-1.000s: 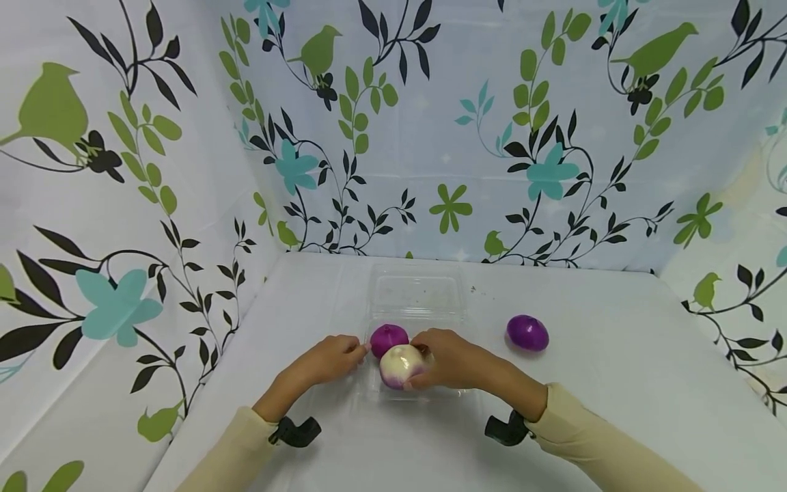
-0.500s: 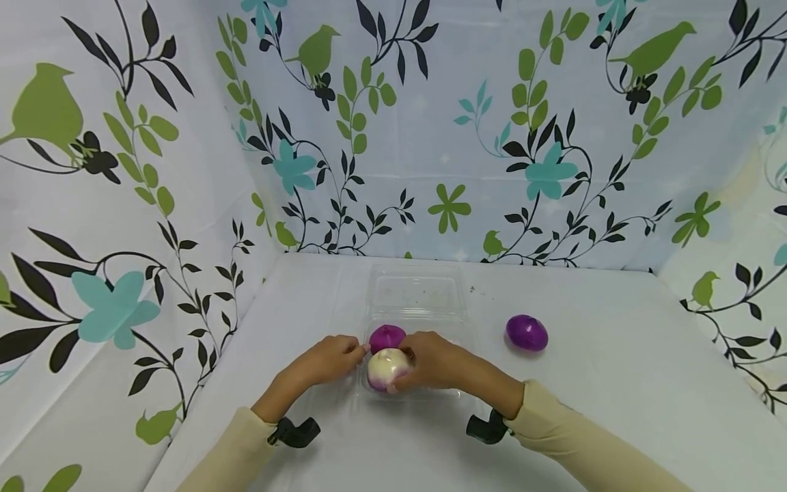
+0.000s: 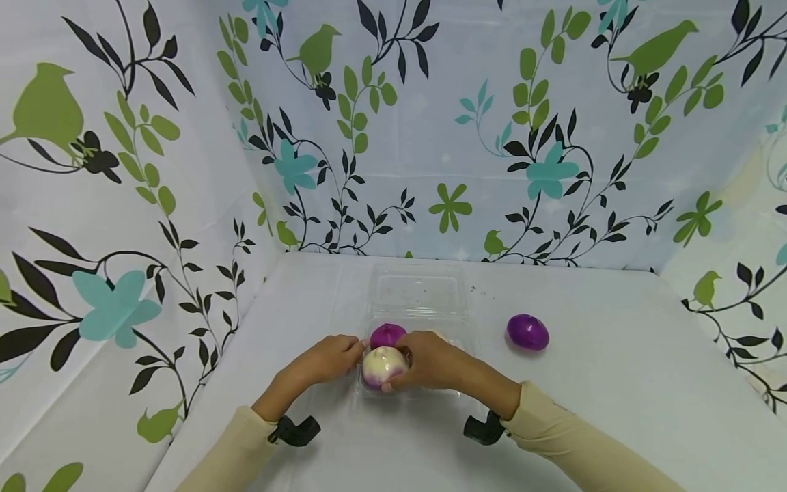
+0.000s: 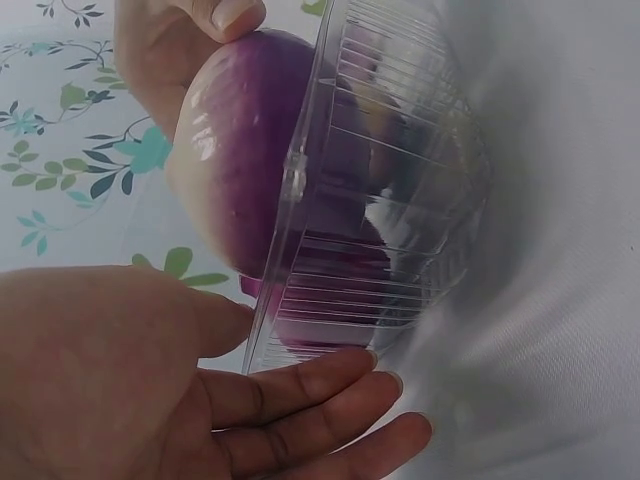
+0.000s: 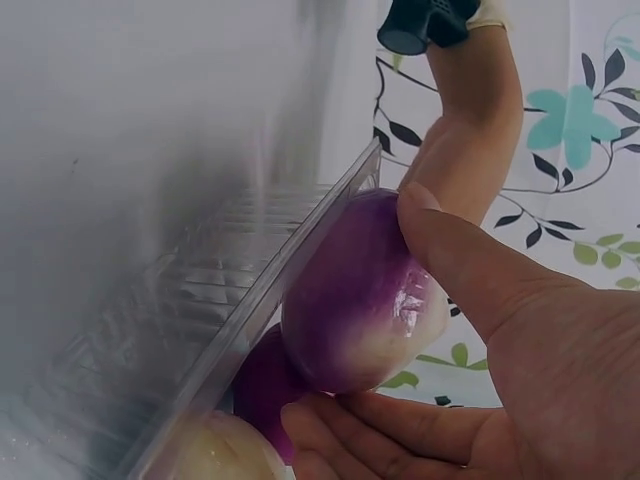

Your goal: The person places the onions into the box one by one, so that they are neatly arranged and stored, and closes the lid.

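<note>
My right hand [image 3: 433,360] holds a white-and-purple turnip [image 3: 382,366] between thumb and fingers. The turnip sits at the front left of an open clear plastic clamshell box [image 3: 418,292], overlapping its rim in both wrist views. My left hand [image 3: 334,358] pinches the box's left rim, its thumb on the inner side and its fingers [image 4: 320,390] spread along the outer wall. Just behind the turnip, a magenta onion-shaped piece [image 3: 387,334] lies in the box. A pale round piece [image 5: 225,450] also shows inside it in the right wrist view, mostly hidden by my right hand in the head view.
A glossy purple rounded piece [image 3: 527,333] lies on the white-covered table [image 3: 615,355], right of the box. The box's lid lies folded back, away from me. Patterned cloth walls [image 3: 455,137] border the table at the back and sides.
My right hand has carried the turnip left and slightly toward the box's front-left corner, mostly in the first half second. My left hand has stayed at the rim.
</note>
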### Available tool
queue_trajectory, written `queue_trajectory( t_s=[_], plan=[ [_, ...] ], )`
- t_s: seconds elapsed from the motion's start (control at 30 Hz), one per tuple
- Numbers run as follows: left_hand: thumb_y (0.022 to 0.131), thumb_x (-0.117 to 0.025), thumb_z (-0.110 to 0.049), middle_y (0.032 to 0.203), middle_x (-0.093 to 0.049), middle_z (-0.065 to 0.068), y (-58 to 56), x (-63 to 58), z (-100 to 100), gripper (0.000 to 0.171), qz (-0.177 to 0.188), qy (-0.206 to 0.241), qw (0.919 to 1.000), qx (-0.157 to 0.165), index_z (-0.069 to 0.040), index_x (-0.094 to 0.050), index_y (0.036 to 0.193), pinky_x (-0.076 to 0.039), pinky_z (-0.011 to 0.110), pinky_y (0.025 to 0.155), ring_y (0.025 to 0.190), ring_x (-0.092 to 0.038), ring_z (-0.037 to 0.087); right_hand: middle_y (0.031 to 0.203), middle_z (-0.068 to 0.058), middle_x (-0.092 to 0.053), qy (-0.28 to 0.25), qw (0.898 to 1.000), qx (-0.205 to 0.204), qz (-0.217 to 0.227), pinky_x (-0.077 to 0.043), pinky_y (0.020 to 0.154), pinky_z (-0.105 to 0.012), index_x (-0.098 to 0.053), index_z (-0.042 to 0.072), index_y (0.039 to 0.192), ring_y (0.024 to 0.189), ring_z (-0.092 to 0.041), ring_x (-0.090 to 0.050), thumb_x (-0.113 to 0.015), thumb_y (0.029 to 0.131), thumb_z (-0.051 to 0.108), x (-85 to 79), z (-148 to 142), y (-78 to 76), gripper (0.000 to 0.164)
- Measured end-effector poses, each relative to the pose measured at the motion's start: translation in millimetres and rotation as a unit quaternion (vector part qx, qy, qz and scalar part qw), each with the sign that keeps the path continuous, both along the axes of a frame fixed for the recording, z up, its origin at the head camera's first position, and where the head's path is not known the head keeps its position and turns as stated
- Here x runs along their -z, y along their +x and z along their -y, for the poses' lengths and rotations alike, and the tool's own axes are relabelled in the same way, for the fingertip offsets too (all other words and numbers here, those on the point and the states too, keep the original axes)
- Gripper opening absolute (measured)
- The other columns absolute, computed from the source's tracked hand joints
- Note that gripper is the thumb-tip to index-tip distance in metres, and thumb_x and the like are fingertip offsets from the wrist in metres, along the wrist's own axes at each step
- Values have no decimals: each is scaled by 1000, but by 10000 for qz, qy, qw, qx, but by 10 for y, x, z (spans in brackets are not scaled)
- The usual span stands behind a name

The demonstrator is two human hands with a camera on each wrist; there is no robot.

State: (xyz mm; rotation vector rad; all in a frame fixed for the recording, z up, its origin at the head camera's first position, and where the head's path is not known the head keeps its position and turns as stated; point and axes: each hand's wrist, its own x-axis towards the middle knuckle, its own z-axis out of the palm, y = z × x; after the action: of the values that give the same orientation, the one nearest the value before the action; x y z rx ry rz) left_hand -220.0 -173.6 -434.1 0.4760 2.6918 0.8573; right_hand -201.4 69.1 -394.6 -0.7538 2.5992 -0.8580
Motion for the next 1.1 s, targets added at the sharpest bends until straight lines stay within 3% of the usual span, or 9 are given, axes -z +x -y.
queue_trajectory(
  t_s=[0.3, 0.57, 0.87, 1.1],
  plan=[
    [113, -44, -31, 75, -57, 0, -18, -27, -5, 40, -36, -29, 10000, 61, -6, -64, 89, -41, 33, 65, 68, -49, 15, 106, 0, -72, 47, 10000, 10, 46, -58, 81, -36, -72, 6, 126, 97, -17, -63, -94, 78, 44, -59, -82, -24, 65],
    [113, -47, -31, 76, -56, 0, -22, -22, -2, 39, -51, -75, 9999, 61, -6, -65, 89, -42, 32, 66, 70, -50, 15, 126, -13, -71, 147, 9992, 372, 11, -57, 98, -49, -66, 1, 134, 118, -30, -65, -92, 78, 48, -121, -271, -2, 77],
    [112, -47, -29, 74, -56, -1, -24, -29, -9, 39, -85, -91, 9998, 122, -6, -64, 86, -42, 33, 67, 68, -49, 14, 127, -13, -70, 25, 9969, 781, -8, -55, 101, -49, -64, 1, 138, 123, -32, -64, -90, 82, 45, -113, -751, -39, 75],
    [112, -48, -29, 73, -56, 0, -8, -48, -8, 38, -54, -10, 9999, 90, -5, -64, 86, -41, 34, 67, 68, -49, 15, 130, -19, -69, -11, 9911, 1223, -521, -58, 96, -50, -63, -1, 137, 123, -38, -64, -86, 86, 48, -107, -1218, -74, 75]
  ],
)
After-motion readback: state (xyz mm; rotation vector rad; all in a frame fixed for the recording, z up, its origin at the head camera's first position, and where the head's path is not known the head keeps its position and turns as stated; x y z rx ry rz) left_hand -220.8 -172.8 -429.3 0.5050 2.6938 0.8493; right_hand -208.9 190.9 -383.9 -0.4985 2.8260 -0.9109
